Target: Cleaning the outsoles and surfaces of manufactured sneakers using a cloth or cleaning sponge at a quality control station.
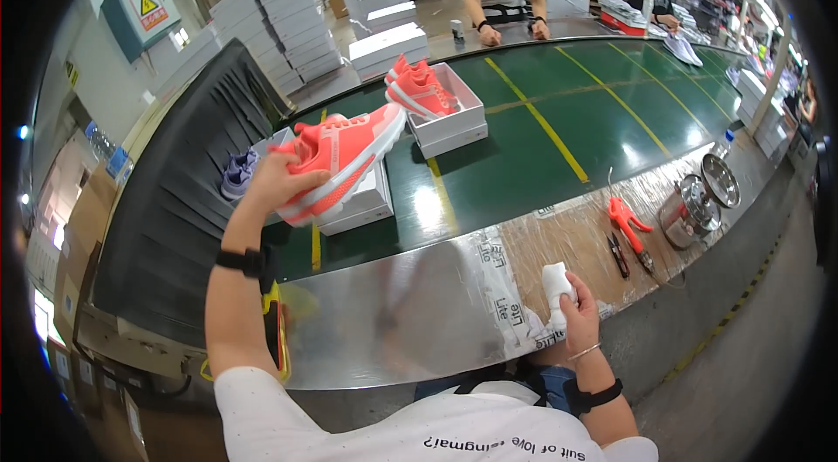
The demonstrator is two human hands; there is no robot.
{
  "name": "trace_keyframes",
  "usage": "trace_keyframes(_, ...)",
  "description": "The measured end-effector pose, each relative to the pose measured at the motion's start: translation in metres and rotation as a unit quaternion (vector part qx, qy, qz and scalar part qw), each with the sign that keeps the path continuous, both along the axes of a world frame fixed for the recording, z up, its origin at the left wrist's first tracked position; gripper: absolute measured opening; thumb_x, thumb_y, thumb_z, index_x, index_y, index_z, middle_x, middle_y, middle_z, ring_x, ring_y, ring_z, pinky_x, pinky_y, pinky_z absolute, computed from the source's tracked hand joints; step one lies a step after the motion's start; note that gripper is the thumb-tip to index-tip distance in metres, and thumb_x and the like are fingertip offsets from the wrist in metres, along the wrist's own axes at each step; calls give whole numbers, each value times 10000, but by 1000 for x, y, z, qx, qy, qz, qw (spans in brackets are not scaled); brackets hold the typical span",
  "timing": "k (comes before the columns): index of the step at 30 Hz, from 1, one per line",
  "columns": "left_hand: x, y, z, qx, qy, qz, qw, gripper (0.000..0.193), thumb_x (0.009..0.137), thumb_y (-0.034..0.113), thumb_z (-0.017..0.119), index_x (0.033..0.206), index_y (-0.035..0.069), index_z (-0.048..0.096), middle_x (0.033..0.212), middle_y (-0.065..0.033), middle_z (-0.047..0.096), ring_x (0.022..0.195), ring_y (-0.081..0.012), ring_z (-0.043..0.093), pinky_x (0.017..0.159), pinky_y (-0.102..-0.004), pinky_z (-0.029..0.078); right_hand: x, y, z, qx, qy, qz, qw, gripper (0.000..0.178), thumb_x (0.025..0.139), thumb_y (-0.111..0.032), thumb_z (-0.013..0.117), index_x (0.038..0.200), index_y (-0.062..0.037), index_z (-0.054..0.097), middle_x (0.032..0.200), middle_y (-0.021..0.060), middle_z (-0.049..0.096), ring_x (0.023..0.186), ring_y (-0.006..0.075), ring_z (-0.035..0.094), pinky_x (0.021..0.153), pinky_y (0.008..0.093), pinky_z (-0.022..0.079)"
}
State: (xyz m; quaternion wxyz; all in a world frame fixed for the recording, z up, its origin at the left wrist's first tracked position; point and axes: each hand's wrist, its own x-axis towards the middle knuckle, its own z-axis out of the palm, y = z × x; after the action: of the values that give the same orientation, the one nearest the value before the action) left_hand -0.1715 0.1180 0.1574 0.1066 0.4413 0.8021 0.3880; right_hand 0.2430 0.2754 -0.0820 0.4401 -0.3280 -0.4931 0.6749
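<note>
Wiping or stuffing seems in hand: left fingers [307, 184] clamp a coral sneaker [353, 141] over the conveyor belt [515, 187], right fingers [580, 291] a white wad [553, 286] on the belt's near side, and the next move likely calls for bringing them together.

Coral shoe [336, 150] w/ matt, fabric-type upper [362, 132] & smooth, rubber-like sole [368, 160]; soft white wad [556, 283], cloth or paper unclr. Green conveyor belt [515, 165] gleams smooth & glossy; metal counter [375, 305] has satin sheen. Shiny, crinkled plastic film [663, 170] covers brown board [567, 244]. Pot [681, 222]: polished metal. Open shoebox [454, 139]: smooth cardbd.
</note>
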Motion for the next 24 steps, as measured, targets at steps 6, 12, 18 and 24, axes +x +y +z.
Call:
trace_keyframes(6, -76, 23, -5, -334, 479, 87, 807, 490, 562, 536, 723, 740, 80, 702, 695, -97, 645, 708, -245, 617, 815, -378, 390, -3, -3, -11, 8, -47, 8, 999, 407, 839, 12, 520, 1244, -6, 493, 1167, 82, 532, 1024, 143, 521, 871, 257, 418)
trace_keyframes(12, -122, 37, -49, -412, 565, -18, 714, 466, 572, 506, 750, 853, 136, 714, 953, -57, 633, 978, -187, 562, 1010, -416, 226, -16, -4, -7, -13, -66, -10, 998, 414, 826, 34, 519, 1238, -6, 495, 1159, 90, 541, 1020, 153, 529, 880, 273, 421)
trace_keyframes(18, -125, 45, -120, -420, 431, 26, 798, 406, 589, 393, 773, 887, 127, 703, 1170, -86, 522, 1190, -261, 395, 1015, -509, 223, -25, -2, 0, 9, -116, -6, 993, 410, 835, 27, 519, 1243, -6, 492, 1159, 91, 544, 998, 151, 536, 861, 264, 429)
trace_keyframes(24, -49, 23, -171, -153, 467, 36, 870, 829, 629, 234, 756, 1331, 87, 340, 1399, -180, 268, 1332, -363, 206, 1039, -553, 204, -24, 7, 3, 26, -137, -45, 989, 405, 853, 8, 523, 1255, -20, 485, 1154, 91, 544, 980, 149, 538, 847, 262, 431)
